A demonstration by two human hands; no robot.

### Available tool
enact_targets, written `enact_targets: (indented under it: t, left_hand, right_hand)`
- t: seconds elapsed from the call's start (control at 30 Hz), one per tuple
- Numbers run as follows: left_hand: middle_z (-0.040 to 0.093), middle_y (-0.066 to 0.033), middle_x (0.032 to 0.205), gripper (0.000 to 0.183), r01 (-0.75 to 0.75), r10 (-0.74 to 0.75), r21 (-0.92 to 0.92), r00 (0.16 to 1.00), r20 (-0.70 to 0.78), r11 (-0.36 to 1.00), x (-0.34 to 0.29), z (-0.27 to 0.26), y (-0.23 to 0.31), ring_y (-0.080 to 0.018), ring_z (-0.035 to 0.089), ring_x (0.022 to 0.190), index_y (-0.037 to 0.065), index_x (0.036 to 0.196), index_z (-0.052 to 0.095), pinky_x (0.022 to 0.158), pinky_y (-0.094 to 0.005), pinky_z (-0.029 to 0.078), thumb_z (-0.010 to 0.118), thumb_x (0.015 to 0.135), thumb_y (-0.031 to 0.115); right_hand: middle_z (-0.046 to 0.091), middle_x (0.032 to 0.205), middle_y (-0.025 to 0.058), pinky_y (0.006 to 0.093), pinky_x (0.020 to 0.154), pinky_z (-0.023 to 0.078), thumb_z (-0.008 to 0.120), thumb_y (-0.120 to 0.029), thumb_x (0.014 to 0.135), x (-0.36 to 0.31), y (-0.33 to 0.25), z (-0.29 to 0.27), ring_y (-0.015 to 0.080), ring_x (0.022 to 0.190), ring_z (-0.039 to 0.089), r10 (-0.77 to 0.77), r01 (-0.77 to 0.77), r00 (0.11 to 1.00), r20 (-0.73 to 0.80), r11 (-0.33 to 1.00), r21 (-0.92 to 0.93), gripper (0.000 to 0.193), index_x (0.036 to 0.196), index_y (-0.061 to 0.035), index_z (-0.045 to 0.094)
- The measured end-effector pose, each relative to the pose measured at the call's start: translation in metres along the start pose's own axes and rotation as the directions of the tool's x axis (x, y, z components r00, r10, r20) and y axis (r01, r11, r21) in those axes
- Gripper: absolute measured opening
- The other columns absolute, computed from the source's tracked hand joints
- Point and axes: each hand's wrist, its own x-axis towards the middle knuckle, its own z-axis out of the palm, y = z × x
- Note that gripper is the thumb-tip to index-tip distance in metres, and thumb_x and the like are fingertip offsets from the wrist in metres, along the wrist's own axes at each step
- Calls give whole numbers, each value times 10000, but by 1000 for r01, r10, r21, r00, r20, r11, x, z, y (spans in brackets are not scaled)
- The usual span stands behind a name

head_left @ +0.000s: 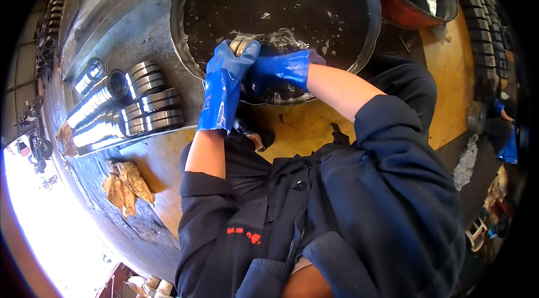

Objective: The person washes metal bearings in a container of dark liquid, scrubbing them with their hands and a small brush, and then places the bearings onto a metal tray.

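My left hand (pixel 233 62), in a long blue rubber glove, is closed around a shiny metal ring (pixel 241 46) with its thumb and fingers on either side. The ring is just above the dark liquid (pixel 269 8) in a large round tub (pixel 374 28), near its close side. My right hand (pixel 275 70), gloved the same way, reaches in from the right and meets the left hand below the ring. Its fingers are hidden in shadow behind the left hand, so whether they touch the ring does not show.
Rows of shiny metal rings (pixel 151 96) lie in a metal tray (pixel 135 139) left of the tub. Below it is a crumpled brown cloth or glove (pixel 128 187). A red-sided container (pixel 412 8) and black ring stacks (pixel 474 14) stand at right. Another person's blue glove (pixel 508 149) shows far right.
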Motion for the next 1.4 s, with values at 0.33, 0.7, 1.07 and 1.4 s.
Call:
enact_targets:
  t: [0.33, 0.7, 1.07, 1.4]
  left_hand:
    - [765, -262, 1188, 729, -13, 17, 91, 999, -39, 996, 15, 12, -6, -386, 738, 1156, -14, 1287, 706, 995, -435, 558, 772, 889, 593]
    - [766, -266, 1176, 718, -5, 7, 85, 999, -33, 996, 14, 10, -1, -387, 742, 1138, -17, 1277, 707, 997, -438, 556, 767, 896, 588]
    - [764, -267, 1184, 720, 37, -34, 88, 999, -31, 995, 7, 4, 4, -384, 742, 1141, -15, 1279, 707, 1003, -435, 552, 755, 900, 596]
    - [762, -276, 1161, 665, -32, 33, 39, 999, -16, 999, 8, 7, 14, -403, 749, 1103, -51, 1225, 701, 977, -432, 575, 781, 888, 517]
  right_hand:
    - [733, 1160, 84, 371, 936, 512, 600, -312, 1022, 6, -12, 10, 227, 1075, 673, -216, 92, 962, -168, 832, -547, 310, 1236, -121, 717]
    - [729, 1187, 78, 326, 943, 536, 574, -272, 1058, 18, -4, 12, 194, 1062, 681, -257, 103, 950, -176, 792, -601, 296, 1296, -141, 692]
    - [744, 1180, 139, 380, 972, 544, 701, -173, 942, 1, 12, -20, 266, 1068, 702, -10, -24, 993, 121, 959, 283, 281, 1201, -75, 749]
    - [723, 1220, 93, 357, 979, 544, 593, -235, 1073, 5, -1, 21, 225, 1123, 689, -248, 316, 944, -216, 868, 383, 296, 1299, -70, 689]
